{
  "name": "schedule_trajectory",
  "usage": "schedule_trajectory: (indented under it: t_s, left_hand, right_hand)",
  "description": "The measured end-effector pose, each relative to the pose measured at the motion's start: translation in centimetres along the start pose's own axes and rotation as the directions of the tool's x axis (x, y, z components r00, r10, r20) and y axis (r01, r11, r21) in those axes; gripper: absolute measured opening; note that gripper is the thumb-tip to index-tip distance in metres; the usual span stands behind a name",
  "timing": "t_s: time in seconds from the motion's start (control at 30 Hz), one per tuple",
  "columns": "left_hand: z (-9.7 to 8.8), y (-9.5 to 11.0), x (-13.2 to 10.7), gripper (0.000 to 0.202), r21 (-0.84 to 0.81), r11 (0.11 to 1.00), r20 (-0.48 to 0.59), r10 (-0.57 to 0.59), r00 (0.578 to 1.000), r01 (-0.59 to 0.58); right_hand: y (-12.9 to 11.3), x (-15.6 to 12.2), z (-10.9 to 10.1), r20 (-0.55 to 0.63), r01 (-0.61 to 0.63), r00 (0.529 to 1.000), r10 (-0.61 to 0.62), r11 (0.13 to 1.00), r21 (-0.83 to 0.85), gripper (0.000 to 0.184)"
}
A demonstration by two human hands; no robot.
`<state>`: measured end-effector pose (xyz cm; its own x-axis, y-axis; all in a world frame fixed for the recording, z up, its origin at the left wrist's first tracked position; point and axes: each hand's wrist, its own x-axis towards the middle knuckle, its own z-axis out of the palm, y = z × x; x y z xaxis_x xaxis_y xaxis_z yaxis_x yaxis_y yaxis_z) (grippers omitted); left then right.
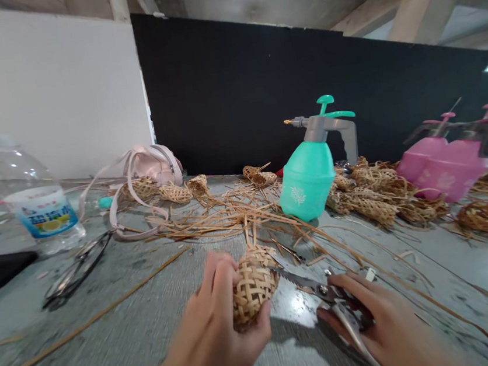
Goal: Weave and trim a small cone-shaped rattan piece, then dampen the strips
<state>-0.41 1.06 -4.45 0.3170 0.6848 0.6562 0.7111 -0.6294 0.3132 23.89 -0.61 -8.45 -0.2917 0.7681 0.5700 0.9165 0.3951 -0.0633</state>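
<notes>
My left hand (218, 321) is closed around a small woven bamboo piece (255, 281), rounded like a little basket, with loose strip ends standing up at its top. In my right hand (374, 321) is a pair of scissors (313, 287) with dark and metallic handles. The scissors' blades point left, and their tips are at the right side of the woven piece; whether they touch it I cannot tell. Parts of the woven piece are hidden behind my left fingers and thumb.
Loose strips (229, 208) lie behind my hands. A green spray bottle (307, 176) stands beyond, with pink spray bottles (449, 165) and woven pieces (370, 204) at right. On the left are a plastic bottle (41, 206), glasses (77, 269), a phone (1, 272) and a pink bag (154, 167).
</notes>
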Motion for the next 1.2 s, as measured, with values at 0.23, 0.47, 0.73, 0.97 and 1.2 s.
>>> schedule_trajectory:
  t_s: [0.23,0.47,0.73,0.97,1.2]
  left_hand:
    - [1.0,0.3,-0.9,0.027,-0.078,0.995,0.007,0.066,0.998,-0.065]
    - [0.8,0.3,-1.2,0.028,-0.103,0.993,0.076,0.059,0.995,-0.051]
    - [0.8,0.2,-0.7,0.033,-0.117,0.992,0.104,0.049,0.993,-0.037]
    - [2.2,-1.0,-1.7,0.045,-0.142,0.988,0.129,-0.037,0.991,0.056]
    - [3.4,-2.3,-2.4,0.062,-0.189,0.952,0.322,-0.172,0.931,0.241]
  right_hand:
    - [-0.5,0.0,-0.1,-0.119,0.081,0.986,-0.113,0.966,-0.248,0.022]
    - [-0.6,0.0,-0.7,-0.131,0.091,0.98,-0.15,0.922,-0.376,0.041]
    - [0.1,0.2,-0.4,-0.104,0.155,0.973,-0.205,0.919,-0.363,0.029]
    - [1.9,0.4,0.1,-0.14,-0.042,0.99,0.013,0.978,-0.205,0.017]
    - [2.6,0.3,-0.6,-0.058,-0.255,0.964,0.26,0.963,0.084,0.033]
